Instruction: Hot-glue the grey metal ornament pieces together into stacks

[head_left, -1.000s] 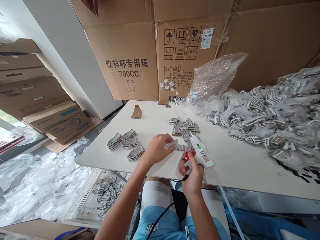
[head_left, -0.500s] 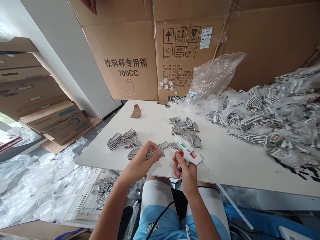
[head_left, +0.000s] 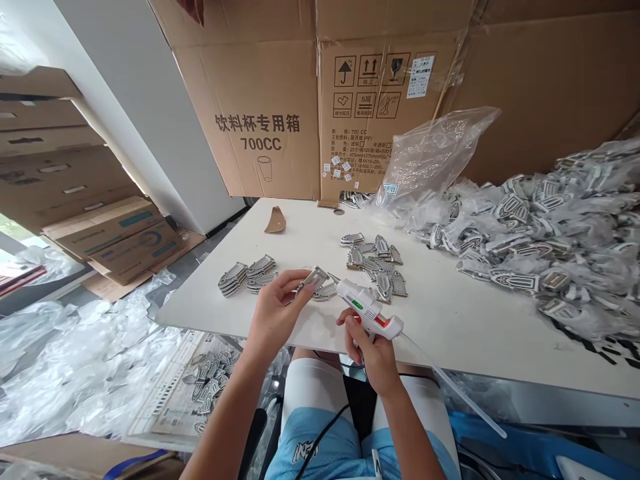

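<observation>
My left hand [head_left: 279, 308] pinches a small silver metal plate [head_left: 316, 277], tilted up above the table. In my right hand [head_left: 373, 350] is a white glue gun [head_left: 366, 307] with a green display and a long clear glue stick trailing from its back. The gun's nozzle points up and left, close to the plate; whether they touch I cannot tell. Just behind the held plate lie other metal plates [head_left: 327, 291], partly hidden. Neat stacks of such plates [head_left: 233, 279] stand to the left, and a loose pile [head_left: 383, 267] lies behind the glue gun.
Along the right of the white table [head_left: 470, 327] heaps a mass of bagged metal pieces [head_left: 520, 227]. A clear plastic bag [head_left: 435, 153] leans on the tall cardboard box [head_left: 265, 80] behind. A brown scrap [head_left: 275, 221] lies at the back. Plastic wrap [head_left: 90, 373] covers the floor at left.
My left hand has raised the plate and tilted it upright. My right hand has brought the glue gun's nozzle left and lower, nearer to the plate. The view has shifted slightly.
</observation>
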A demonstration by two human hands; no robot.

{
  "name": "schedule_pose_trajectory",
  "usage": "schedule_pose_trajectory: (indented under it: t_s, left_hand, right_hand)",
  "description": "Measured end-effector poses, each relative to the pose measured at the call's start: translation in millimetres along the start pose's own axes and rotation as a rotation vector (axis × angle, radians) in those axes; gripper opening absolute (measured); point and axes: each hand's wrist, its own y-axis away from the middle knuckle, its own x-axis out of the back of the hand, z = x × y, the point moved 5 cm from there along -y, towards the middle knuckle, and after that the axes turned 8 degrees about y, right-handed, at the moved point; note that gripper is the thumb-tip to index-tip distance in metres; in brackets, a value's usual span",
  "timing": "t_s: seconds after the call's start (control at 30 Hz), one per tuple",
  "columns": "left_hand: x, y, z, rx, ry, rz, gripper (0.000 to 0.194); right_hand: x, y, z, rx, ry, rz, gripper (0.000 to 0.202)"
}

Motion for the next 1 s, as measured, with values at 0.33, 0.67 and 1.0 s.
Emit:
schedule_pose_trajectory:
  t_s: [0.33, 0.67, 1.0]
  left_hand:
    - [-6.8, 6, 4, 0.07, 0.161, 0.007, 0.047]
    - [-5.3, 11, 8, 0.033, 0.114, 0.069, 0.042]
    - [-5.3, 10, 6, 0.002, 0.088, 0.111, 0.041]
  right_hand:
    - [-1, 2, -1, -0.025, 0.071, 0.061, 0.044]
    - [-3, 3, 0, -0.065, 0.105, 0.064, 0.042]
    - [2, 1, 7, -0.088, 0.212, 0.118, 0.046]
